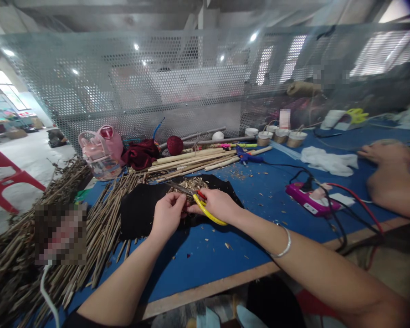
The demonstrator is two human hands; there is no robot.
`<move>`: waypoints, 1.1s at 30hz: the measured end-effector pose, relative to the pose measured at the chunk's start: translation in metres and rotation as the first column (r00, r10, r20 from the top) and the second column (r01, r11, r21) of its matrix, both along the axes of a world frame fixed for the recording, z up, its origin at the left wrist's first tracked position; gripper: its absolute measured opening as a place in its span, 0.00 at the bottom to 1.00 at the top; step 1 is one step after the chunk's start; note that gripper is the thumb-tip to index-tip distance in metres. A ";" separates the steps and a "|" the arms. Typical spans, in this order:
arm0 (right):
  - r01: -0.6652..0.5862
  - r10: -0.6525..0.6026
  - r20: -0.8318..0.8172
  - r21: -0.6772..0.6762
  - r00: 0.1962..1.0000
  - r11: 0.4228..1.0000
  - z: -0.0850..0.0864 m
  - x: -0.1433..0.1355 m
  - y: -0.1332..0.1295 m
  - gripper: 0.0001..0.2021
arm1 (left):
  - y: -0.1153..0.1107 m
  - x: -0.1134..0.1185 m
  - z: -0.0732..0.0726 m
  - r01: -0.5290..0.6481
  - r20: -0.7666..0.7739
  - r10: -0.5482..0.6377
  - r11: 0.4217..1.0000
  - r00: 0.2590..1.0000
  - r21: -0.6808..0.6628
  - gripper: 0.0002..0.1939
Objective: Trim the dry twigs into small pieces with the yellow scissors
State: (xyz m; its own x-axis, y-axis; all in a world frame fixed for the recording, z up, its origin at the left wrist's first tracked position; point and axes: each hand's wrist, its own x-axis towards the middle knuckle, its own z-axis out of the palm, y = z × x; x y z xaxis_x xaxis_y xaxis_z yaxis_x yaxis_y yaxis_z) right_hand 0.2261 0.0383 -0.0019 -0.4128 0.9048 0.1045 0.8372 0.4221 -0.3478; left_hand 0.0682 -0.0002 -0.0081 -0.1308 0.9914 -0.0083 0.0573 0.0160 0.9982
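Blue worktop [198, 257]: scissors [200, 204] at chip pile [195, 183], yellow handles [217, 220] toward five o'clock.
Right fingers [210, 197] clamped on handles; left fingers [175, 199] pinched together, contents unclear. Scissors likely stiff, light; hold by handles.

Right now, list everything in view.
table: one, blue, below
cloth: one, black, centre
scraps: many, tan, on cloth
stems: many, brown, left
sticks: several, pale, behind cloth
bottles: two, pink, back
fabric: one, maroon, back
yarn ball: one, maroon, back
glue gun: one, blue, back
wad: one, white, right
power strip: one, magenta, right
cups: several, white-brown, back
screen: one, grey, back
chair: one, red, left
scissors: one, yellow-handled, right hand
co-worker's hand: one, bare, right
left hand: one, bare, centre
right hand: one, bare, centre
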 end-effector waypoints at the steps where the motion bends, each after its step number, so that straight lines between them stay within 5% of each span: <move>1: 0.000 0.000 0.023 0.025 1.000 1.000 0.000 0.000 -0.001 0.28 | 0.000 0.000 0.000 -0.006 0.004 0.006 1.000 1.000 -0.001 0.15; 10: -0.028 0.026 0.058 0.033 0.998 0.999 0.000 -0.001 -0.002 0.30 | 0.001 -0.001 0.000 -0.021 -0.067 0.023 0.999 0.997 0.030 0.15; 22: -0.002 0.000 -0.041 -0.053 0.999 0.999 -0.003 0.000 0.001 0.26 | 0.003 0.001 0.001 -0.021 0.052 0.020 1.000 0.998 0.018 0.15; 33: -0.063 0.062 0.024 0.061 0.998 0.996 -0.001 -0.001 -0.003 0.30 | 0.003 0.000 -0.004 0.007 0.089 -0.009 1.000 0.996 0.014 0.13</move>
State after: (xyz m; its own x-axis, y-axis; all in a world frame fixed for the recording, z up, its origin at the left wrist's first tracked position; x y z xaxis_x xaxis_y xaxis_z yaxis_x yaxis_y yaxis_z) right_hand 0.2251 0.0358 -0.0028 -0.4712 0.8692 0.1498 0.8158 0.4941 -0.3007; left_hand 0.0681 0.0025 -0.0119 -0.1222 0.9925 -0.0059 -0.0316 0.0020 0.9995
